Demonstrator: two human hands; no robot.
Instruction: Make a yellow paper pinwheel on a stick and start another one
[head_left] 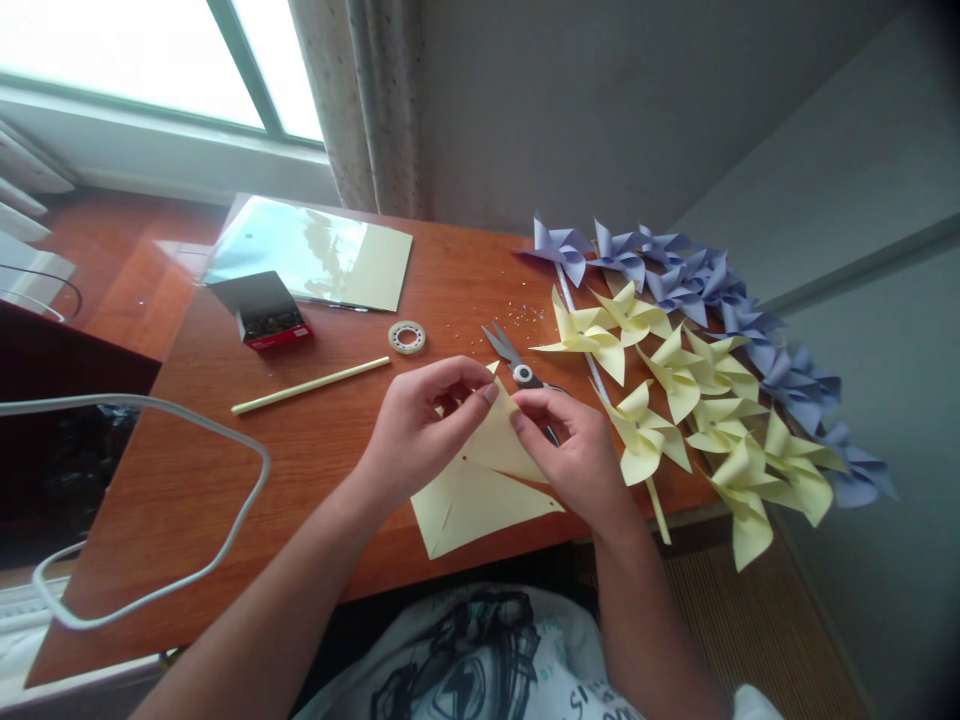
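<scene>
A yellow paper square [469, 510], slit from its corners toward the middle, lies near the table's front edge. Small holes show at its centre and at one tip. My left hand [439, 405] pinches the paper's far corner between thumb and fingertips. Close beside it, my right hand [566, 440] has its fingers closed on the same sheet's upper right edge. Just beyond my right hand lie scissors [523, 374] with dark blades spread, their handles partly hidden by that hand. A rolled yellow paper stick [311, 386] rests to the left of my left hand.
Finished yellow pinwheels [660, 440] and purple pinwheels [697, 280] crowd the table's right side. A tape roll [406, 338], an open small box [274, 318] and a clear-wrapped paper pack [315, 250] lie farther back. A white cable [255, 480] loops at the left. Paper bits are scattered by the scissors.
</scene>
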